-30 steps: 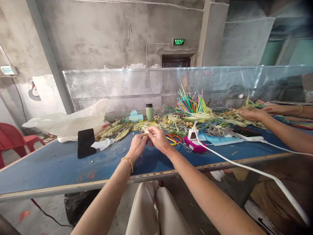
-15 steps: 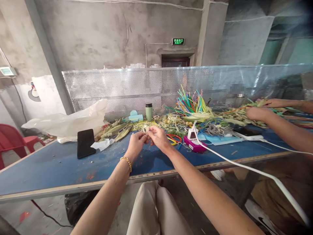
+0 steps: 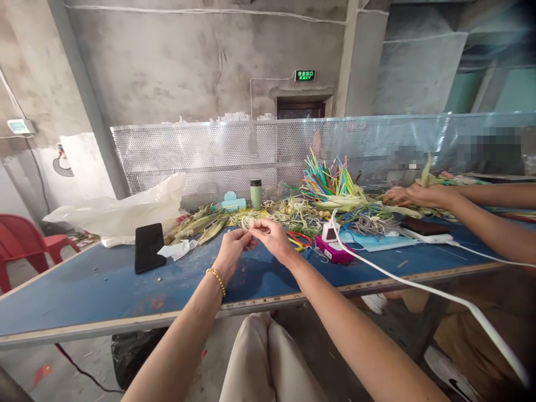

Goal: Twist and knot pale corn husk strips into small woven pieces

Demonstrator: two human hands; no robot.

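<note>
Over the blue table (image 3: 104, 296), my left hand (image 3: 233, 249) and my right hand (image 3: 273, 239) meet fingertip to fingertip, both closed in a pinch. Between them is a small pale strip of corn husk (image 3: 247, 222), bent in a loop above the fingers; its lower part is hidden. Just beyond lie dried corn husks (image 3: 196, 224) and a tangle of pale husk strips (image 3: 297, 209). Coloured rings (image 3: 302, 240) lie to the right of my right hand.
A black phone (image 3: 149, 248) and crumpled tissue (image 3: 179, 249) lie left. A green bottle (image 3: 255, 195) stands behind my hands. Right are a magenta power strip (image 3: 335, 248), a white cable (image 3: 402, 273) and a co-worker's hands (image 3: 412, 195) holding a husk. A perforated metal screen (image 3: 201, 156) runs behind.
The pale husk strip now shows as a loop above my fingers, which have shifted slightly. The co-worker's hands have moved left and closer together. The view has tilted up a little.
</note>
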